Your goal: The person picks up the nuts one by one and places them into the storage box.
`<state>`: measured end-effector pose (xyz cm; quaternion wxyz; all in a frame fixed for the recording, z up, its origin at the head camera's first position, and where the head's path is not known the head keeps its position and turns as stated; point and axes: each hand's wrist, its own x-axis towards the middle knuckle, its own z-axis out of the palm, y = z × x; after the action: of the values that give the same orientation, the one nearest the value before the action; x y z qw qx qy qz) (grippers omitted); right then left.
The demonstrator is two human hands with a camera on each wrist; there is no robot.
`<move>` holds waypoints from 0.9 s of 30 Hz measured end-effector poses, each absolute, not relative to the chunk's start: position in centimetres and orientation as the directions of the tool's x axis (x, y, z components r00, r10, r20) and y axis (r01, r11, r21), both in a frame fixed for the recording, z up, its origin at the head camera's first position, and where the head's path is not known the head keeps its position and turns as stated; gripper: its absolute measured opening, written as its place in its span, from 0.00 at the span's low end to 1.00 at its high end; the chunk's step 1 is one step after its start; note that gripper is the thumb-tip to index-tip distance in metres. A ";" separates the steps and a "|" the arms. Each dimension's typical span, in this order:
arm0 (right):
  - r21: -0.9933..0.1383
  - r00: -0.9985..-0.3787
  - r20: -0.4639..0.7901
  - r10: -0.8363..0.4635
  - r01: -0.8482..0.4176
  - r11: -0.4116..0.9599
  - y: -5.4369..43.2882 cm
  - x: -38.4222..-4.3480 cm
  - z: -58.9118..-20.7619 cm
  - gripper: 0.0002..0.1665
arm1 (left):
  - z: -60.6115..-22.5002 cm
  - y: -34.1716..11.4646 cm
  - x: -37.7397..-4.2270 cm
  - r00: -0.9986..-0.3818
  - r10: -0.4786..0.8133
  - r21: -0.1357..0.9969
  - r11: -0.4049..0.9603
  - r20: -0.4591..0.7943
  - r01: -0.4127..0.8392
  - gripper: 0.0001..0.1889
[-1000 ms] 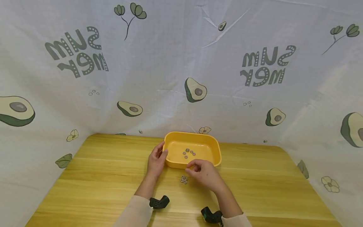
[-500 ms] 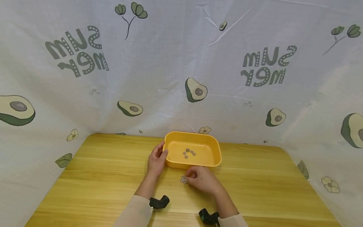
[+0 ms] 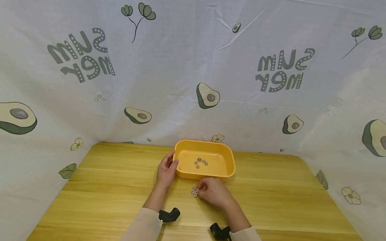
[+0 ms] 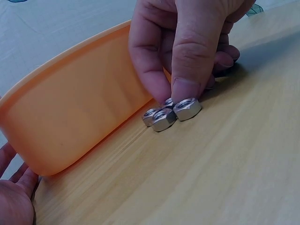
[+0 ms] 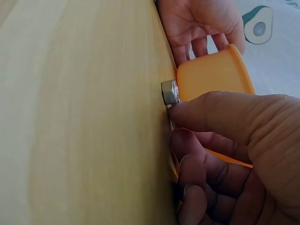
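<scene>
A yellow plastic bin (image 3: 221,174) stands on the wooden table with several hex nuts (image 3: 197,166) inside. My left hand (image 3: 166,170) holds the bin at its left end, thumb at the near corner of the rim. In front of the bin lies a small cluster of steel hex nuts (image 4: 163,120). Over that cluster is my right hand (image 3: 214,192), thumb and forefinger pinching at a nut (image 4: 187,108), the other fingers curled. From the right wrist view, one nut (image 5: 169,92) shows beside the thumb tip; the others are hidden there.
A white cloth (image 3: 169,67) printed with avocados and flowers hangs behind and at both sides of the table (image 3: 114,187). Each wrist wears a black camera, the left one (image 3: 169,215) and the right one (image 3: 220,231).
My right hand has moved from the bin's near rim down to the nuts on the table. The cluster has shifted slightly. My left hand and the bin have kept still.
</scene>
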<state>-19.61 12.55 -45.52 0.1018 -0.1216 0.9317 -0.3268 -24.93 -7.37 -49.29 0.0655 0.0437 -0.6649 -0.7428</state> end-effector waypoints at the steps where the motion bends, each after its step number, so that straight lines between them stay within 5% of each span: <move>1: -0.630 -0.950 -0.108 -0.292 -0.161 0.760 12.5 -19.6 -45.5 0.05 | -49.3 -7.4 -24.9 -0.988 -0.156 0.993 -0.109 0.021 0.039 0.25; 17: -0.590 -0.956 -0.078 -0.282 -0.184 0.786 12.1 -19.5 -45.8 0.07 | -49.2 -7.3 -24.8 -0.985 -0.171 0.991 -0.127 0.019 0.041 0.24; 27: -0.660 -0.957 -0.102 -0.273 -0.140 0.738 12.2 -19.3 -44.4 0.05 | -49.2 -7.4 -24.9 -0.986 -0.165 0.992 -0.123 0.020 0.041 0.24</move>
<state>-19.33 12.25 -44.43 0.0962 -0.1114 0.9273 -0.3443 -24.93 -7.36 -49.18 0.0688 0.0472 -0.6588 -0.7477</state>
